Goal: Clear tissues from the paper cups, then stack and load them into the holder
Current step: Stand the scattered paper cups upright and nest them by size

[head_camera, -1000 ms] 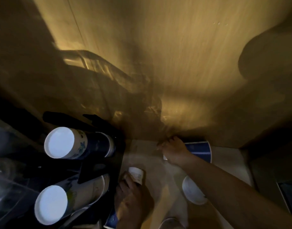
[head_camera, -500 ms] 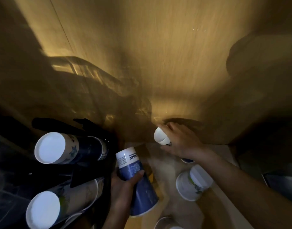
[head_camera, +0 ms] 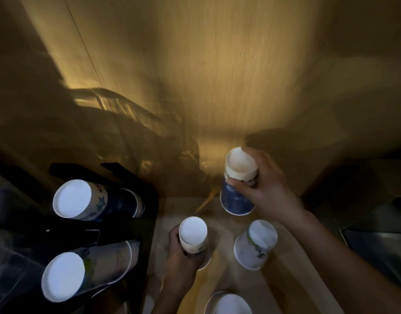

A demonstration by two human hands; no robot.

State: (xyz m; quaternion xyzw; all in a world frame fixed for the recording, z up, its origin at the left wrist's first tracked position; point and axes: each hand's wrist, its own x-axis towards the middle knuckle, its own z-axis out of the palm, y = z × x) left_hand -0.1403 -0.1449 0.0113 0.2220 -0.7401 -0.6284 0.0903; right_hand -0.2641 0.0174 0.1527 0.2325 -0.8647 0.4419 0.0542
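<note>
My right hand [head_camera: 266, 189] grips an upside-down blue paper cup [head_camera: 237, 198], lifted slightly near the back wall, its white base up. My left hand [head_camera: 183, 254] holds another upside-down cup [head_camera: 193, 236] standing on the counter, pale with a white base. A third inverted white cup with a green print [head_camera: 256, 244] stands free between my arms. The black cup holder [head_camera: 86, 232] on the left carries two stacks of cups lying sideways, an upper stack [head_camera: 90, 200] and a lower stack [head_camera: 81, 270]. No tissue is visible.
Another cup [head_camera: 229, 303] shows at the bottom edge. A wooden wall [head_camera: 195, 75] rises right behind the counter [head_camera: 285, 279]. A dark metal surface [head_camera: 381, 245] lies at the right. The scene is dim, lit by a warm glow.
My left hand has set its blue cup down upright-inverted on the counter. My right hand has lifted its cup, now base up, closer to the wall.
</note>
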